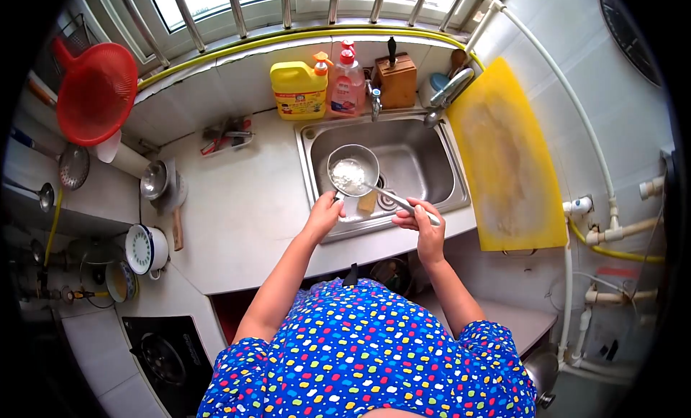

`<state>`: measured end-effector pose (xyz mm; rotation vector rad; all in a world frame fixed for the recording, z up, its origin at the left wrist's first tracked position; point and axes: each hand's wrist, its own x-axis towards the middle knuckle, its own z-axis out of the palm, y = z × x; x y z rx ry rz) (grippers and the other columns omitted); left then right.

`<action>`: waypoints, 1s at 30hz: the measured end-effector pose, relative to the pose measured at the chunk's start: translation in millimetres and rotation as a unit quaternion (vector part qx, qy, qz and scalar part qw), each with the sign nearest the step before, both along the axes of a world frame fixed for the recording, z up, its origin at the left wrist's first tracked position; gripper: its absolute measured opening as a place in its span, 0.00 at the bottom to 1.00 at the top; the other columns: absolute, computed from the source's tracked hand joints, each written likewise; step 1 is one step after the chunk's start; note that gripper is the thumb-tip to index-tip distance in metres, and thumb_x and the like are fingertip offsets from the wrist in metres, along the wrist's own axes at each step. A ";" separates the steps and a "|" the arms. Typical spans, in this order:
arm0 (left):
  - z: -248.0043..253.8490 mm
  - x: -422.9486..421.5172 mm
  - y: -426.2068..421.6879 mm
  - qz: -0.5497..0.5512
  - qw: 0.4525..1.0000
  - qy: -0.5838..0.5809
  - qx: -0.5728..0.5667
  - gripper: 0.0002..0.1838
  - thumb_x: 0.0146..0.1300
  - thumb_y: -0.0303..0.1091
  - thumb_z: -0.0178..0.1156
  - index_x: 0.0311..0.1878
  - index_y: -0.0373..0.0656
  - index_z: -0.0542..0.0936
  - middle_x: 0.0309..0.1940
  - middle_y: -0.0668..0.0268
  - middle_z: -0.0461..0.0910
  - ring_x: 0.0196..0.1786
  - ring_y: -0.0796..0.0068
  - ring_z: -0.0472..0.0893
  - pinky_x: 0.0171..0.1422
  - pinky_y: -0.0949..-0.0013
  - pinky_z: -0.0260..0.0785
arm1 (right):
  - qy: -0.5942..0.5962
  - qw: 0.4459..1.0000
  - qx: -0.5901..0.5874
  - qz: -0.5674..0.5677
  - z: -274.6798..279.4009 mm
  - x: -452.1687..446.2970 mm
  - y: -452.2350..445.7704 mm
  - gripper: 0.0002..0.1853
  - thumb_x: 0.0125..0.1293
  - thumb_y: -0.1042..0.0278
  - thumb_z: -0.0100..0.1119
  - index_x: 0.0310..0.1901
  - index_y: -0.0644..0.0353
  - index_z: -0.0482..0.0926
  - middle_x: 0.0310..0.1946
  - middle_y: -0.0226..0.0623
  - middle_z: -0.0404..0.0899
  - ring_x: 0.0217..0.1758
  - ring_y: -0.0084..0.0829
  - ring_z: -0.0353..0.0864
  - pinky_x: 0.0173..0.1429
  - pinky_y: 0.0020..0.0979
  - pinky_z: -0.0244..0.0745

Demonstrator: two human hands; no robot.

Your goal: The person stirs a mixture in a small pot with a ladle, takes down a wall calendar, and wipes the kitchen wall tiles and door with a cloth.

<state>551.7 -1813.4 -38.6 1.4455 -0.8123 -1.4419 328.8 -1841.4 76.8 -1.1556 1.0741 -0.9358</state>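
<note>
Over the left part of the steel sink (pixel 425 141), my left hand (pixel 325 215) is closed on the short handle of a small round metal pan (pixel 370 159). Inside the pan lies a white, powdery or lumpy substance (pixel 348 175). My right hand (pixel 425 227) grips the long metal handle of a spoon (pixel 397 200); its tip reaches into the pan, and its bowl is hidden in the white stuff. Beside the pan, a yellowish sponge (pixel 368 202) sits in the sink near the drain (pixel 386 196).
Behind the sink stand a yellow jug (pixel 298 94), a pink soap bottle (pixel 348 87), a faucet (pixel 375 105) and a wooden knife block (pixel 396 81). A yellow board (pixel 507 159) leans at the right. Leftward are an enamel pot (pixel 146 249) and a stove (pixel 165 357).
</note>
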 end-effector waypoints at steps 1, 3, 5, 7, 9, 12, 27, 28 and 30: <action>2.9 1.4 -5.8 -0.008 1.000 0.005 0.014 0.06 0.67 0.30 0.49 0.41 0.38 0.72 0.24 0.70 0.75 0.24 0.83 0.68 0.28 0.76 0.60 | 0.000 0.999 -0.034 0.005 2.2 0.7 -4.0 0.17 0.74 0.66 0.45 0.53 0.70 0.73 0.36 0.48 0.82 0.39 0.36 0.86 0.45 0.30 0.81; 2.3 1.1 -15.3 -0.012 1.000 0.007 0.024 0.05 0.66 0.30 0.50 0.37 0.38 0.72 0.25 0.67 0.76 0.28 0.81 0.72 0.34 0.73 0.64 | 0.013 0.997 -0.075 0.016 7.2 0.1 -10.1 0.16 0.74 0.67 0.45 0.53 0.71 0.74 0.37 0.47 0.82 0.39 0.35 0.85 0.46 0.30 0.81; -7.1 2.7 -23.9 -0.013 1.000 0.008 0.013 0.05 0.67 0.30 0.49 0.38 0.39 0.71 0.24 0.70 0.75 0.23 0.84 0.67 0.27 0.76 0.59 | 0.038 0.990 -0.138 0.018 13.4 4.2 -14.2 0.13 0.72 0.73 0.47 0.50 0.71 0.77 0.36 0.45 0.82 0.38 0.34 0.85 0.46 0.30 0.80; -4.5 4.9 -27.9 -0.018 1.000 0.013 0.001 0.04 0.69 0.30 0.48 0.40 0.41 0.71 0.23 0.72 0.73 0.18 0.87 0.63 0.20 0.78 0.54 | 0.089 0.970 -0.223 0.038 12.6 4.6 -17.7 0.12 0.70 0.75 0.49 0.49 0.70 0.77 0.35 0.44 0.82 0.38 0.34 0.85 0.46 0.30 0.80; 3.0 9.6 -30.7 -0.032 0.999 0.027 0.025 0.04 0.69 0.31 0.49 0.39 0.41 0.71 0.23 0.72 0.73 0.18 0.87 0.63 0.20 0.78 0.55 | 0.176 0.913 -0.359 0.078 17.6 6.3 -21.8 0.11 0.66 0.81 0.52 0.48 0.68 0.79 0.36 0.45 0.82 0.37 0.35 0.84 0.43 0.30 0.79; 16.3 16.8 -29.6 -0.042 0.998 0.023 0.048 0.05 0.66 0.30 0.51 0.38 0.39 0.72 0.24 0.69 0.77 0.25 0.83 0.69 0.29 0.75 0.61 | 0.268 0.827 -0.477 0.129 26.6 12.1 -24.7 0.10 0.65 0.81 0.53 0.47 0.67 0.79 0.36 0.46 0.81 0.37 0.38 0.84 0.42 0.30 0.78; -6.2 24.5 -38.2 -0.088 0.994 0.046 0.049 0.06 0.68 0.30 0.49 0.43 0.38 0.71 0.24 0.70 0.75 0.18 0.87 0.63 0.20 0.78 0.54 | -0.028 0.990 0.050 -0.128 -16.6 31.7 4.4 0.18 0.74 0.62 0.42 0.53 0.69 0.71 0.38 0.50 0.82 0.40 0.37 0.86 0.44 0.29 0.81; -7.3 24.6 -39.9 -0.089 0.994 0.047 0.049 0.06 0.68 0.30 0.49 0.43 0.38 0.71 0.24 0.70 0.75 0.18 0.87 0.63 0.20 0.78 0.54 | -0.003 0.993 0.024 -0.116 -11.5 30.5 3.8 0.18 0.74 0.63 0.42 0.54 0.69 0.71 0.39 0.50 0.82 0.40 0.37 0.86 0.44 0.29 0.81; -8.4 25.6 -43.2 -0.087 0.993 0.061 0.054 0.06 0.69 0.30 0.49 0.42 0.39 0.71 0.23 0.71 0.75 0.17 0.87 0.63 0.19 0.79 0.53 | 0.022 0.994 -0.003 -0.104 -2.0 30.1 4.4 0.18 0.75 0.63 0.42 0.55 0.69 0.71 0.39 0.49 0.82 0.41 0.37 0.85 0.45 0.30 0.81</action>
